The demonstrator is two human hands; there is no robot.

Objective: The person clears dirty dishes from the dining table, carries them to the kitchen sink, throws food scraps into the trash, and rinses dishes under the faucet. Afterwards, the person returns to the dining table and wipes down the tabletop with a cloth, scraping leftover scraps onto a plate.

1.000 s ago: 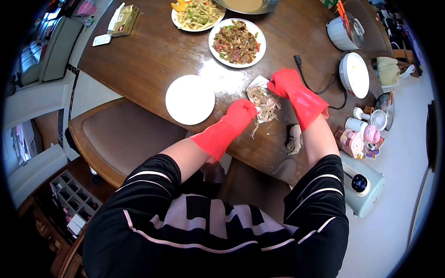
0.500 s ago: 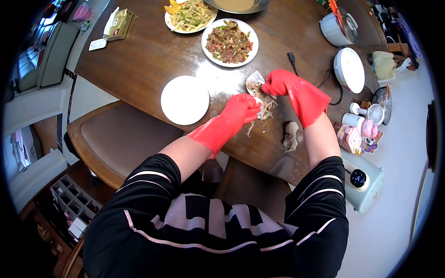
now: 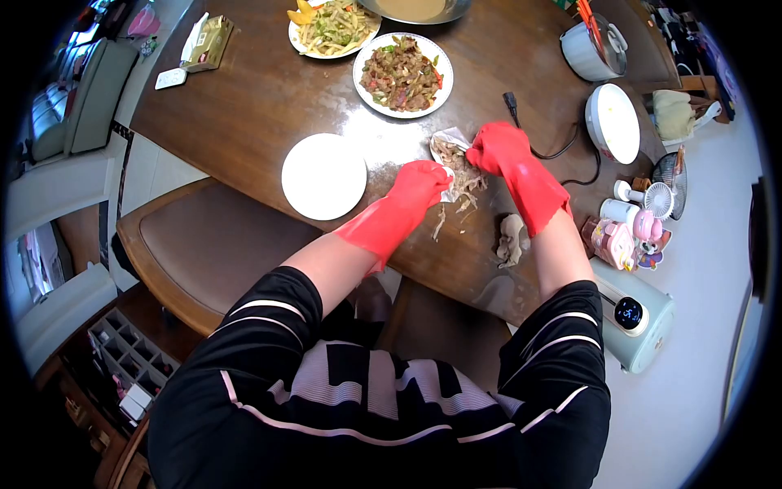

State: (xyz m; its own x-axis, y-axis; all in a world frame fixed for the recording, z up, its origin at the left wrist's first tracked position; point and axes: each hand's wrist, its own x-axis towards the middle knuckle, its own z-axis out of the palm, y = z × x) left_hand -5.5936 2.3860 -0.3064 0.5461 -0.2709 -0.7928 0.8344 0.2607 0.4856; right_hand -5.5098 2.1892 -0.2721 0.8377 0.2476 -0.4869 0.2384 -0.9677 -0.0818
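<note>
Both hands wear red rubber gloves. My left hand (image 3: 422, 184) is closed on the lower left edge of a white sheet, which looks like paper or tissue (image 3: 445, 136). Fingers curled, my right hand (image 3: 498, 148) grips that sheet's upper right edge. Between the hands, a heap of brownish shredded scraps (image 3: 463, 173) lies on the sheet, and a few strands have spilled onto the table nearer me. A white plate (image 3: 324, 177) is left of my left hand. Below my right hand sits a crumpled greyish-beige lump (image 3: 511, 240), perhaps a cloth.
Beyond my hands stand a plate of stir-fried meat (image 3: 404, 75), a plate of pale strips (image 3: 338, 28) and a pan (image 3: 419, 8). To the right are a black power cord (image 3: 562, 151), a white bowl (image 3: 612, 124), a pot (image 3: 588, 59) and a small fan (image 3: 658, 200).
My right hand has shifted slightly right, off the scraps and onto the sheet's edge, with its forearm swung inward. My left hand has drawn back slightly left. More of the scraps now shows.
</note>
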